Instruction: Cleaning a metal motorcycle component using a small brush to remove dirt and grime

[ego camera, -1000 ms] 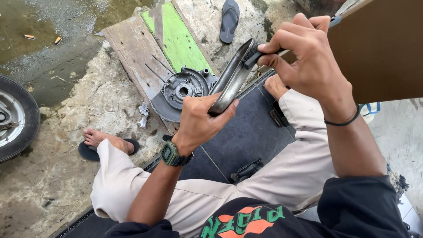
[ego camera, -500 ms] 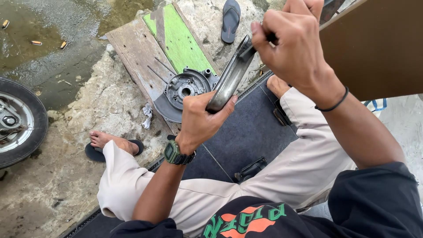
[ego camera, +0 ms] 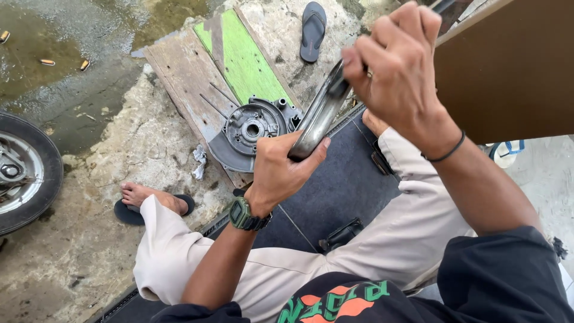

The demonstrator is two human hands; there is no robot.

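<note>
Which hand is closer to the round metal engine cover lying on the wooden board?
The left hand. It sits just right of the round metal engine cover, gripping the lower end of a curved metal part. The right hand is higher up and farther right.

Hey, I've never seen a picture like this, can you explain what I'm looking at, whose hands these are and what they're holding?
The picture comes from a camera worn on a person's head, looking down at their own lap and hands. The person sits low on a dark mat, in light trousers. The left hand grips the lower end of a curved metal part, held up at a slant. The right hand is closed around a dark tool pressed against the part's upper end; most of the tool is hidden. On the ground ahead lies a wooden board with a round metal engine cover on it. A wheel shows at the left edge, and a sandal lies further off.
</note>
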